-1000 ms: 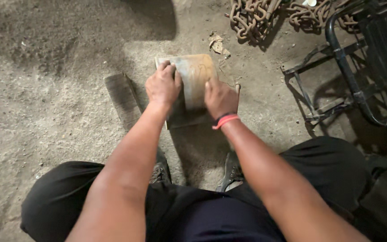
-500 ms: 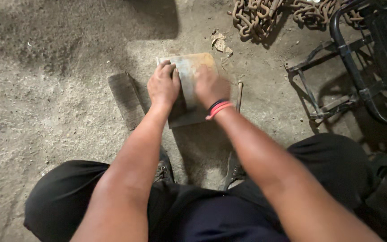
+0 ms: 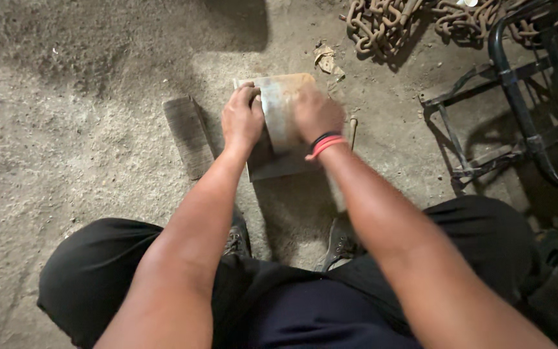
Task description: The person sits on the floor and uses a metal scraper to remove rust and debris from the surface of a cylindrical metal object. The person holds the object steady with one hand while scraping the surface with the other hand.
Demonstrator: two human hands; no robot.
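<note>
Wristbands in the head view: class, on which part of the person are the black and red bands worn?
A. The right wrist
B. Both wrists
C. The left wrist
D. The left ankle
A: the black and red wristbands circle the wrist just behind the right hand, which presses on the flat metal blade, while the left hand has a bare wrist.

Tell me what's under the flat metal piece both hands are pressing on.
The flat metal piece lies on a dark slab, which sits on the sandy floor. The left hand and right hand cover its sides, so the contact beneath them is hidden.
</note>
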